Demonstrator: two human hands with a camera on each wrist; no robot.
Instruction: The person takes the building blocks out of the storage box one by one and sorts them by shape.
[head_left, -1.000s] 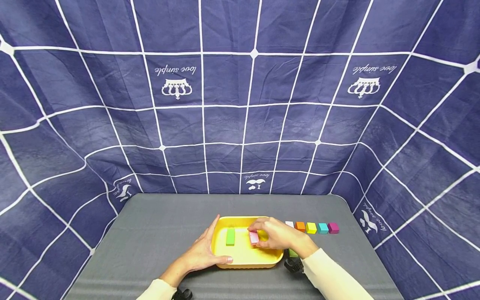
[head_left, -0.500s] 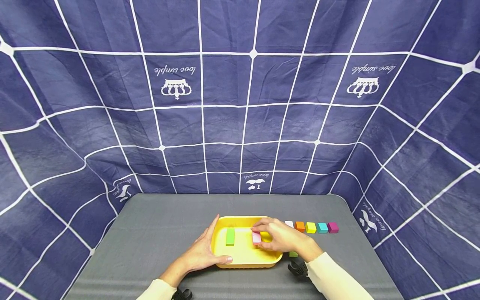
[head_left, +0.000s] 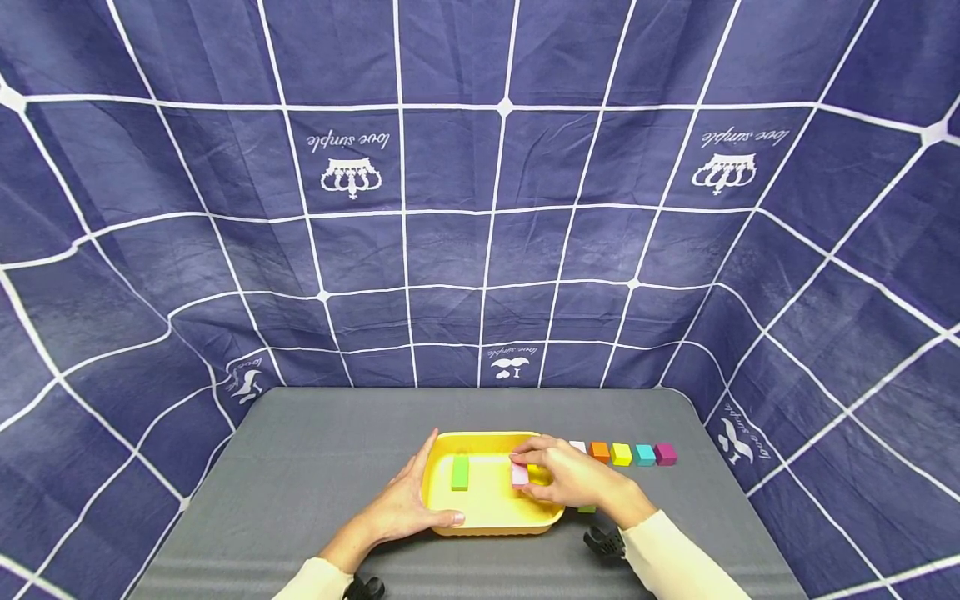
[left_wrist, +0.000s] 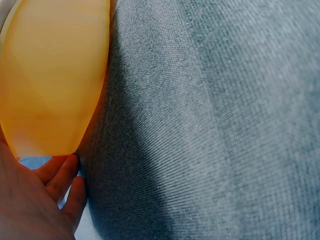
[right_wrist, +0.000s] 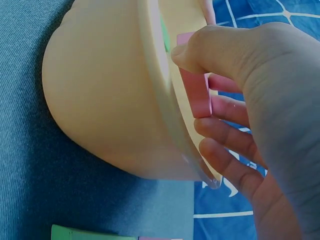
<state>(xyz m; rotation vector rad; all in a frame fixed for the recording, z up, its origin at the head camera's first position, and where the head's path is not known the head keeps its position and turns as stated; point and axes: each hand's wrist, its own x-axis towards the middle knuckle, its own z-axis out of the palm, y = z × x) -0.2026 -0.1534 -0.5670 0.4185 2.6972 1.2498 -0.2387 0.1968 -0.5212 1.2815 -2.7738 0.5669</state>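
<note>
A yellow plastic tub [head_left: 483, 514] sits on the grey surface. My left hand [head_left: 403, 504] holds its left end, the thumb over the near rim and the other fingers along the side wall. In the left wrist view, the left fingertips [left_wrist: 72, 167] reach the tub's lower corner. Over the right part of the tub, my right hand [head_left: 566, 472] pinches a pink block [head_left: 520, 476] between thumb and fingers. The right wrist view shows this block [right_wrist: 194, 85] as long and flat-sided, just beyond the tub's rim. A green block [head_left: 460, 473] lies inside the tub towards the left.
Right of the tub runs a row of blocks: white [head_left: 577, 447], orange [head_left: 599, 452], yellow [head_left: 621, 454], teal [head_left: 645, 455] and magenta [head_left: 666, 454]. A light green block [head_left: 587, 508] shows partly under the right wrist. A blue checked curtain [head_left: 480, 250] hangs behind.
My right hand has shifted slightly to the right within the tub, carrying the pink block away from the green one. My left hand stays in place on the tub.
</note>
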